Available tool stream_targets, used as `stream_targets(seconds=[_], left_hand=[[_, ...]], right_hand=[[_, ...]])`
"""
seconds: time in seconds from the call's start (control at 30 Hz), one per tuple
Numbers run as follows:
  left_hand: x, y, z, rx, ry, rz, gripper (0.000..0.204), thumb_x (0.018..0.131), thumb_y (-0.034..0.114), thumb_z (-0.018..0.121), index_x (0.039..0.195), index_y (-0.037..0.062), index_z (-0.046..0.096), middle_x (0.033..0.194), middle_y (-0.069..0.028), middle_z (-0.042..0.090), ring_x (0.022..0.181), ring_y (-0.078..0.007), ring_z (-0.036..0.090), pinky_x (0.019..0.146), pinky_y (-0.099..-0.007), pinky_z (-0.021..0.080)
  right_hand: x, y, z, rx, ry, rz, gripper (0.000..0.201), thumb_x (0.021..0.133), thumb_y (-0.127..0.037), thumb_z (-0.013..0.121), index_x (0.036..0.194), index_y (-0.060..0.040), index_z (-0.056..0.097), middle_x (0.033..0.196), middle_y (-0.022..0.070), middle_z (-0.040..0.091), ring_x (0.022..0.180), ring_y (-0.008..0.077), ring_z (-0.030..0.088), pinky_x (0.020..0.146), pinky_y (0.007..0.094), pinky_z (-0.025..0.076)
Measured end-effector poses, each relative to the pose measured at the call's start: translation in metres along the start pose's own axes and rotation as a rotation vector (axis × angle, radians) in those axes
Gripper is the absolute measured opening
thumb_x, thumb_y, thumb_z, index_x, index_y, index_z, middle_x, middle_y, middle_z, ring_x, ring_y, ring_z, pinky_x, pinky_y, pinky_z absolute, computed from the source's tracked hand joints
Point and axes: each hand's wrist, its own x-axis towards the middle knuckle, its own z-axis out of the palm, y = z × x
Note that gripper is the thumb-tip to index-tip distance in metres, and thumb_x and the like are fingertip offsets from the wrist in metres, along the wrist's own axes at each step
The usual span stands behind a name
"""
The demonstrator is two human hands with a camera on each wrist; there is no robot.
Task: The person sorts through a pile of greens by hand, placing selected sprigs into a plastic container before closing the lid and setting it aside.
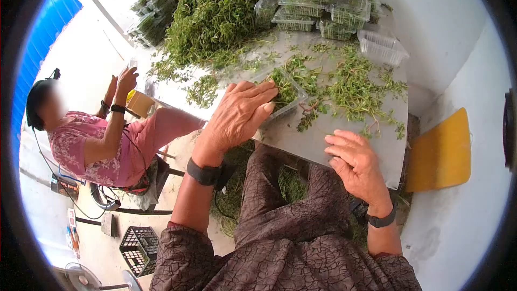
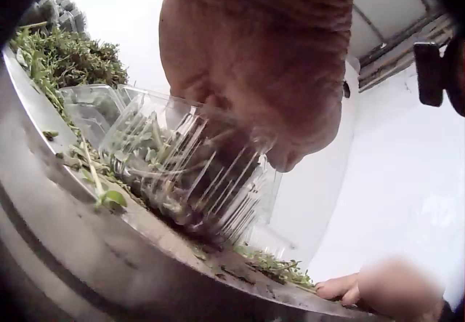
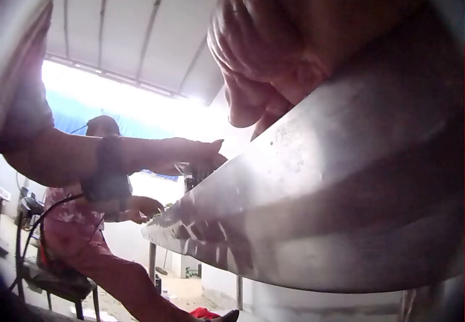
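Note:
My left hand (image 1: 237, 110) reaches into a clear plastic container (image 1: 299, 97) near the table's front edge. Its outstretched fingers press on the leafy green stems (image 1: 282, 85) inside. In the left wrist view, the ribbed wall of the container (image 2: 225, 184) stands tilted below the palm, and some fingers show blurred through the plastic. My right hand (image 1: 355, 163) hovers by the front edge of the table (image 1: 301, 143), fingers loosely bent and holding nothing. Loose greens (image 1: 353, 83) lie spread beyond it, right of the container.
A large heap of greens (image 1: 212, 21) and stacked filled containers (image 1: 318, 8) occupy the back. An unfilled container (image 1: 382, 46) sits at the right rear. A yellow board (image 1: 439, 153) stands right of the table. Another person (image 1: 91, 140) sits at left, near a black crate (image 1: 139, 250).

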Motion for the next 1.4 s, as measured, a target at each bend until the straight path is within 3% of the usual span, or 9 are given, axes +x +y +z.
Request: stream_targets(seconds=[0.23,0.43,0.5,0.93,1.17,1.23,1.3,1.37,1.4], left_hand=[[0.008,-0.006,0.005,0.02,-0.059,0.016,0.047,0.101,0.034,0.033,0.126,0.0031,0.057,0.131,-0.0158,0.056,0.109,-0.032,0.053,0.098,-0.0408,0.037],[-0.019,-0.02,-0.013,-0.211,0.177,-0.072,0.057,0.099,0.046,0.031,0.127,0.0042,0.058,0.132,-0.0144,0.056,0.119,-0.0288,0.052,0.106,-0.0421,0.03],[-0.033,-0.025,-0.017,-0.26,0.265,-0.111,0.056,0.099,0.046,0.031,0.123,0.0058,0.061,0.13,-0.016,0.056,0.116,-0.0328,0.051,0.103,-0.0414,0.033],[-0.039,-0.019,0.005,-0.123,0.245,0.002,0.031,0.094,0.025,0.047,0.1,0.001,0.065,0.105,-0.0101,0.064,0.107,-0.029,0.053,0.097,-0.0423,0.032],[-0.033,-0.014,0.008,-0.031,0.383,0.012,0.029,0.091,0.024,0.05,0.102,0.0016,0.066,0.108,-0.0113,0.062,0.106,-0.03,0.053,0.096,-0.0436,0.034],[-0.027,-0.012,0.009,-0.022,0.355,0.012,0.031,0.092,0.024,0.049,0.104,0.0012,0.065,0.11,-0.0125,0.062,0.107,-0.031,0.053,0.097,-0.0435,0.033],[-0.023,-0.014,0.014,-0.059,0.177,-0.035,0.041,0.095,0.033,0.043,0.111,0.0015,0.064,0.116,-0.0142,0.062,0.11,-0.0332,0.053,0.098,-0.0445,0.034],[-0.023,-0.012,0.014,-0.05,0.187,-0.045,0.041,0.096,0.032,0.043,0.112,0.0006,0.064,0.117,-0.0155,0.062,0.112,-0.033,0.053,0.099,-0.0445,0.033],[-0.027,-0.012,0.015,-0.09,0.286,-0.067,0.041,0.097,0.031,0.041,0.112,0.0007,0.064,0.116,-0.0155,0.063,0.113,-0.0311,0.053,0.101,-0.0437,0.032]], right_hand=[[0.0,-0.002,-0.002,0.016,-0.022,-0.007,0.018,0.077,-0.008,0.068,0.094,-0.0017,0.069,0.11,0.0105,0.067,0.113,0.0299,0.056,0.097,0.0421,0.042],[0.004,-0.005,-0.003,0.016,-0.013,0.024,0.017,0.077,-0.009,0.067,0.093,-0.0017,0.068,0.109,0.0107,0.068,0.113,0.0308,0.056,0.096,0.0437,0.042],[0.005,-0.006,-0.003,0.011,-0.022,0.034,0.017,0.077,-0.009,0.066,0.093,-0.0018,0.068,0.109,0.0106,0.068,0.112,0.031,0.057,0.096,0.0436,0.042],[0.005,-0.005,-0.003,-0.043,-0.039,0.02,0.019,0.075,-0.007,0.067,0.094,-0.0032,0.069,0.11,0.0093,0.068,0.113,0.0293,0.057,0.097,0.0424,0.041],[0.004,-0.005,-0.003,-0.043,-0.037,0.016,0.019,0.074,-0.007,0.067,0.093,-0.0038,0.069,0.109,0.009,0.068,0.113,0.029,0.057,0.096,0.0421,0.042],[0.004,-0.005,-0.003,-0.054,-0.037,0.006,0.019,0.074,-0.007,0.067,0.093,-0.0038,0.069,0.109,0.0089,0.068,0.113,0.0291,0.057,0.096,0.0421,0.042],[0.004,-0.006,-0.003,-0.032,-0.047,0.028,0.019,0.075,-0.007,0.067,0.093,-0.0038,0.069,0.11,0.0091,0.068,0.113,0.0294,0.057,0.096,0.0424,0.042],[0.005,-0.006,-0.003,-0.038,-0.047,0.012,0.019,0.075,-0.007,0.067,0.093,-0.0037,0.069,0.11,0.0092,0.068,0.113,0.0296,0.057,0.096,0.0426,0.042],[0.004,-0.006,-0.004,-0.039,-0.045,0.011,0.019,0.075,-0.007,0.067,0.093,-0.0036,0.069,0.11,0.0093,0.068,0.113,0.0297,0.057,0.096,0.0428,0.042]])
